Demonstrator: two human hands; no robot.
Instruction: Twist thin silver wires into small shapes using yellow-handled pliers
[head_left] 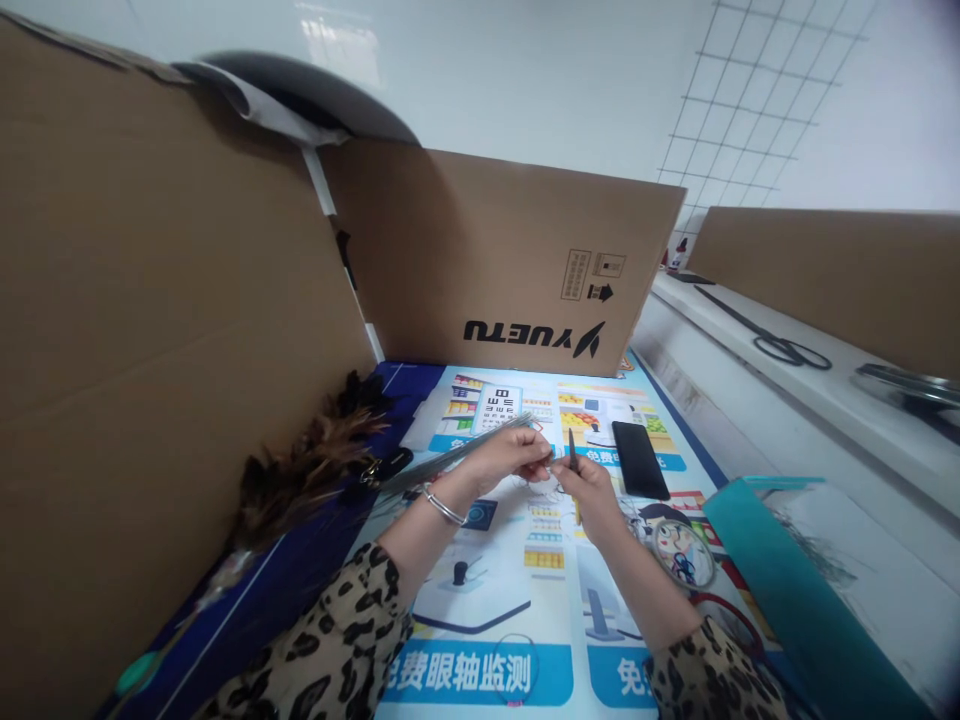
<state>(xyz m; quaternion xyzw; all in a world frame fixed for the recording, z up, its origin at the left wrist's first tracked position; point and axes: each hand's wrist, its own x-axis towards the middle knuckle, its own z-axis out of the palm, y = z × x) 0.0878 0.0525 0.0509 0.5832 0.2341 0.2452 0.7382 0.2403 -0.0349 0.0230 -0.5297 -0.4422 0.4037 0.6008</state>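
Observation:
My left hand [517, 455], with a silver bangle at the wrist, is closed in a pinch at the middle of the printed mat. What its fingertips hold is too small to make out. Right beside it, fingertips nearly touching, my right hand [591, 492] is closed around a slim tool [573, 452] with a dark pointed end up and a yellow end down. Its thumb and forefinger meet near the left fingertips. A bundle of thin grey wire-like strands [450, 458] lies behind my left wrist. A black phone [640, 460] rests to the right.
Cardboard panels [510, 250] stand at the back and left. Brown feathers [300, 470] lie along the left side. At right are a round clear dish [682, 553] and a teal box [795, 570]. Scissors [780, 345] lie on the white ledge. A thin ring [516, 640] is near the front.

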